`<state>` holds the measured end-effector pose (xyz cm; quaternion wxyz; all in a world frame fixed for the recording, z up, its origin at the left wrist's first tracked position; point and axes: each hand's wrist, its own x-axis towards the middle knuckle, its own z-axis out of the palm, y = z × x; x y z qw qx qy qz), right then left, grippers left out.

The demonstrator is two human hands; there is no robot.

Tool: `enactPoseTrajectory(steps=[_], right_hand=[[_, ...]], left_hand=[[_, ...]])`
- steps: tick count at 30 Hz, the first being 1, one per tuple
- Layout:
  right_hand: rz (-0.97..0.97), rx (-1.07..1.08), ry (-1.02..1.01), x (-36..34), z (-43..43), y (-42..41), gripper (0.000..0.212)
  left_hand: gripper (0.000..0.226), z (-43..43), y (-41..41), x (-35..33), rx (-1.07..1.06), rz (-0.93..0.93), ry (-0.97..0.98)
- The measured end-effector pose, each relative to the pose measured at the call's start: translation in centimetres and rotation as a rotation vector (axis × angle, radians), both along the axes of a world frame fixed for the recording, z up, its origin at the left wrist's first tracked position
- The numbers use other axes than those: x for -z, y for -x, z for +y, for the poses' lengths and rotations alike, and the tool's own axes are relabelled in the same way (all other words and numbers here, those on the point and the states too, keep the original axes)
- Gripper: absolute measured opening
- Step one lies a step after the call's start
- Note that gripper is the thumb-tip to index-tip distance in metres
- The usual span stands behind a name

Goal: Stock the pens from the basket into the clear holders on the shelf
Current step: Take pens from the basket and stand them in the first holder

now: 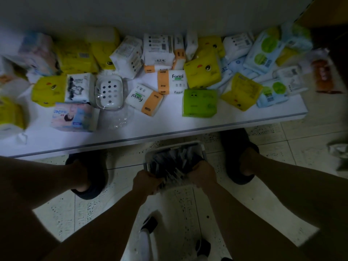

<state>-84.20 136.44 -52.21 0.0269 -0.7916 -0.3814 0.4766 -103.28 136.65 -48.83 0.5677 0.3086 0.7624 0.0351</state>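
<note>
A white basket stands on the tiled floor between my two feet, under the front edge of a low white shelf. It is filled with dark and white packaged pens. My left hand grips a bundle of pens at the basket's near left side. My right hand reaches into the near right side, fingers curled among the pens. No clear holders are in view. The scene is dim and slightly blurred.
The shelf carries many tissue packs in yellow, green, white and orange, plus a white soap dish in wrapping. My feet in dark slippers flank the basket. A white and black object lies on the floor near me.
</note>
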Motion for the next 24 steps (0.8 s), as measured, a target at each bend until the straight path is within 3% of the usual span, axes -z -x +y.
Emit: enactPoseTrajectory(steps=[4, 9, 16, 20, 22, 24], right_hand=[[0.099, 0.041, -0.035, -2.3, -0.2, 0.3, 0.023], [0.129, -0.017, -0.150, -6.4, -0.9, 1.7, 0.014], [0.146, -0.115, -0.415, -14.0, -1.0, 4.7, 0.040], [0.070, -0.209, -0.570, -18.8, -0.1, 5.8, 0.031], [0.083, -0.188, -0.633, -20.9, 0.1, 6.4, 0.007], [0.101, -0.175, -0.667, -23.0, 0.2, 6.9, 0.022]], left_hand=[[0.026, -0.4, -0.6, -2.9, 0.035, -0.103, -0.066], [0.028, -1.6, -1.0, -6.7, 0.087, -0.221, -0.179], [0.025, -1.9, -0.4, -12.1, 0.082, -0.122, -0.503], [0.023, -1.8, 0.7, -15.4, -0.008, -0.251, -0.651], [0.021, -1.7, 1.0, -16.9, -0.045, -0.293, -0.702], [0.024, -1.3, 1.3, -18.5, -0.062, -0.333, -0.718]])
